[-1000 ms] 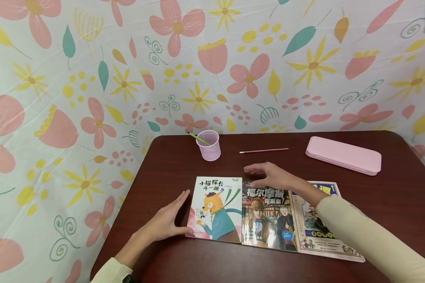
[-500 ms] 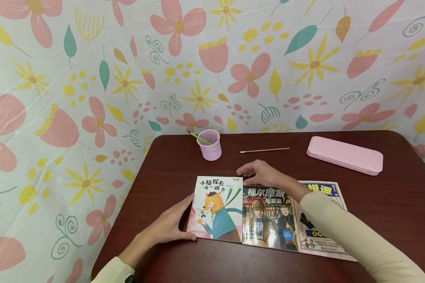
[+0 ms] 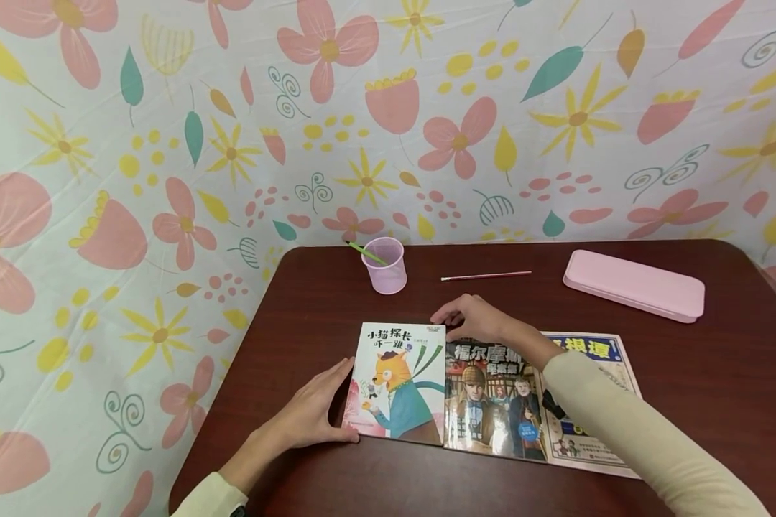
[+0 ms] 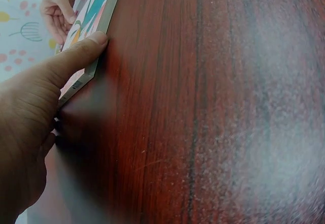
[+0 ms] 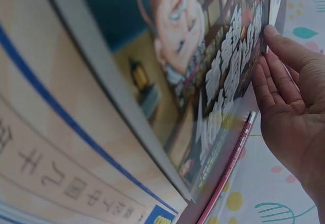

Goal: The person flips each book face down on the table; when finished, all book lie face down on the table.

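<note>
Three books lie side by side on the table. The leftmost, a white book with an orange cat [image 3: 397, 388], has my left hand [image 3: 310, 406] at its lower left corner. In the left wrist view the thumb [image 4: 76, 56] touches the book's bottom edge, while the fingers run along its left side. My right hand [image 3: 478, 319] is at the top edge, by the corner where the cat book meets the dark detective book [image 3: 491, 409]. Its fingers [image 5: 277, 82] are loosely bent beside that edge. The right forearm partly covers a cream comic book [image 3: 621, 359] with a blue-and-yellow title.
Behind the books stands a lilac cup [image 3: 388, 276] with a green pencil [image 3: 367, 253] in it. To its right lies a thin red paintbrush [image 3: 488, 276], then a pink pencil case [image 3: 634, 283]. A floral cloth [image 3: 427, 143] hangs behind the dark wooden table [image 3: 297, 301].
My right hand has moved left along the books' top edge to the cat book's corner. The left thumb has shifted slightly, from the cat book's corner to its bottom edge.
</note>
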